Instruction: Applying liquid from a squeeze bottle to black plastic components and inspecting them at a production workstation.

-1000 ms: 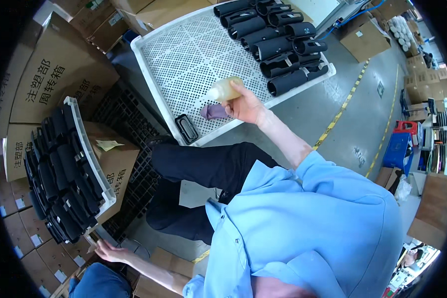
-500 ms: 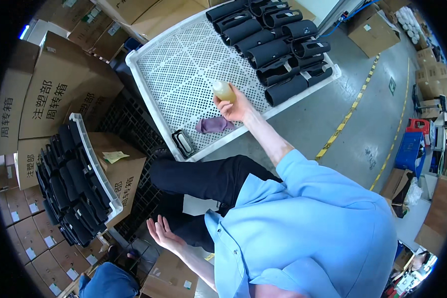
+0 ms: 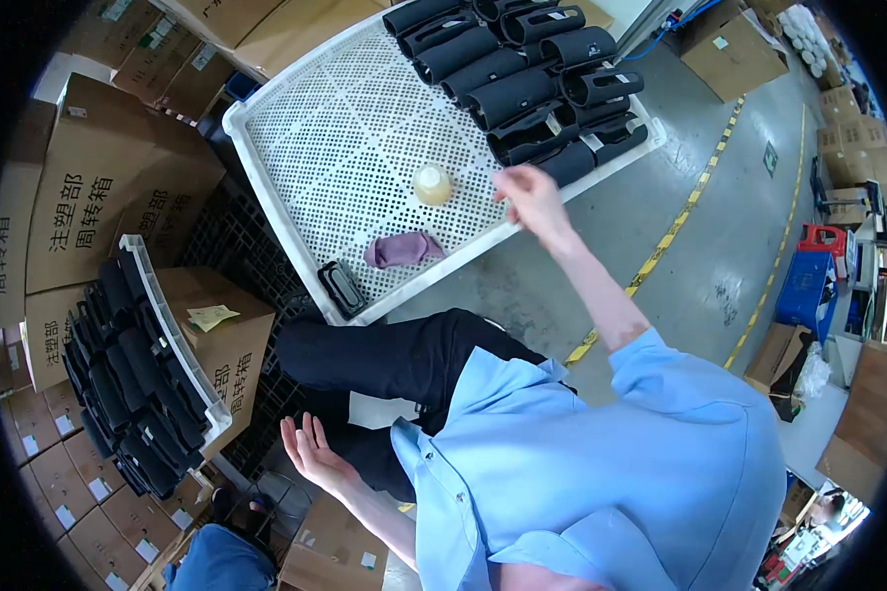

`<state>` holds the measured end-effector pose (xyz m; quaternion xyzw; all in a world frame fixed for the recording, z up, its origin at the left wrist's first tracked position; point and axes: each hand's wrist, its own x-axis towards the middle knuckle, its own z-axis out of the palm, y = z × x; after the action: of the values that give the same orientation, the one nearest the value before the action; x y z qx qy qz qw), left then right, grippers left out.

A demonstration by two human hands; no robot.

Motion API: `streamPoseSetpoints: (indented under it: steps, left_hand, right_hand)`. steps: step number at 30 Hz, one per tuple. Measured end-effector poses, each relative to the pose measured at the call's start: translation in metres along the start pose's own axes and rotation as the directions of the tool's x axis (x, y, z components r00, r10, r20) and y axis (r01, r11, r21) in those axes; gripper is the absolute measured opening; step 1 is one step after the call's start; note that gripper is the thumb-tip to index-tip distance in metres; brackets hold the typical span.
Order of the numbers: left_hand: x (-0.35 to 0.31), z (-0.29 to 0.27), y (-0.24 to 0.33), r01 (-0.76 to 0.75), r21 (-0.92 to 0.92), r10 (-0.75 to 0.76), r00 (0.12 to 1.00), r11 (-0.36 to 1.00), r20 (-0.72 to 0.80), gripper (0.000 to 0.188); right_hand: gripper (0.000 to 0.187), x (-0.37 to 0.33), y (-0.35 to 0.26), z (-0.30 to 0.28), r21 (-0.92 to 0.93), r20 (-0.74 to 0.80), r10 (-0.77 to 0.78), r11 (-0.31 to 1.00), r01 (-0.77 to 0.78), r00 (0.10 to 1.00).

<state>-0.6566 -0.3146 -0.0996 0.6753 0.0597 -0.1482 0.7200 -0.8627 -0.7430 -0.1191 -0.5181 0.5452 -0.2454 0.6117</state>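
My right hand (image 3: 534, 205) hovers over the front edge of the white perforated tray (image 3: 315, 148), nearest the black curved plastic shells (image 3: 562, 163). Its fingers look apart, slightly blurred, with nothing visible in them. A small translucent squeeze bottle (image 3: 432, 187) of yellowish liquid stands upright on the tray, left of that hand. Nearer to me lies a crumpled purple cloth (image 3: 402, 250). A black oblong part (image 3: 341, 288) with a pale inner rim rests at the tray's near left corner. Over my lap my left hand (image 3: 315, 458) is open, palm up, holding nothing.
Another white tray (image 3: 172, 335), stacked with black shells (image 3: 133, 379), stands at left beside large cardboard boxes (image 3: 99, 197). A person in blue (image 3: 222, 559) sits at the lower left. Yellow-black tape (image 3: 695, 207) marks the floor at right.
My right hand has let go of the bottle, which now stands on the tray, and moved right toward the black shells. The left hand stays open. The whole view has shifted slightly.
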Motion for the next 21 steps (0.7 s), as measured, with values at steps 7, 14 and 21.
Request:
streamPoseSetpoints:
  steps: [7,14,21]
  left_hand:
    - [-0.002,0.0,-0.001,0.001,-0.102,0.003,0.999,0.995,0.034,0.054]
    - [-0.012,-0.009,0.005,0.0,-0.148,0.012,0.996,0.989,0.083,0.055]
    - [-0.023,0.003,0.03,0.006,-0.155,0.026,0.979,0.988,0.204,0.057]
  right_hand:
    - [0.104,0.135,-0.007,-0.101,-0.672,-0.582,-0.362,0.719,-0.179,0.729]
    - [0.057,0.159,-0.008,-0.167,-0.636,-0.627,-0.388,0.756,-0.156,0.676]
    - [0.035,-0.025,-0.102,-0.04,-0.038,-0.268,-0.513,0.852,0.523,0.816]
